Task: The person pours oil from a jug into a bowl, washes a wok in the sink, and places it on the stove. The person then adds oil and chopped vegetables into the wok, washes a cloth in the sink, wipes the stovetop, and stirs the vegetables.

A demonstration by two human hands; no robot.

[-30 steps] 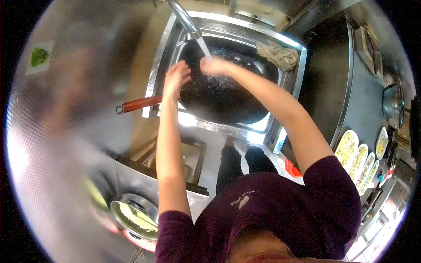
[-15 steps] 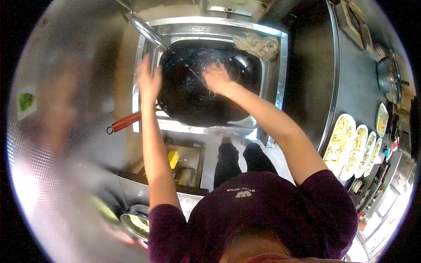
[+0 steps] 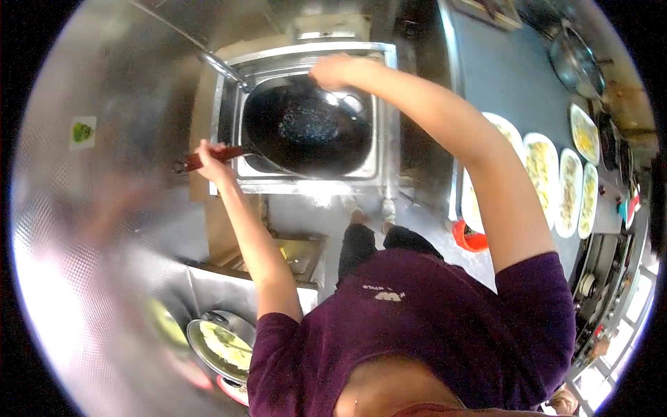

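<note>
A black wok [image 3: 278,149] sits in the metal sink [image 3: 240,128], its dark inside wet and shiny. My left hand [image 3: 214,161] is closed around the wok's reddish-brown wooden handle [image 3: 187,164], which sticks out past the sink's left side. At the far rim of the wok, my right hand [image 3: 337,71] has its fingers curled downward. Whatever those fingers hold is hidden by the hand. The metal faucet [image 3: 228,72] reaches over the sink's far left corner.
Long white dishes of food [image 3: 542,167] line the counter [image 3: 486,76] on the right, with a glass-lidded pan [image 3: 577,66] farther back. A red container [image 3: 470,236] stands below that counter's edge. At lower left is a pot of yellowish food [image 3: 221,345].
My left hand has come down from beside the faucet onto the wok handle. My right hand has moved from inside the wok to its far rim. The camera view has shifted.
</note>
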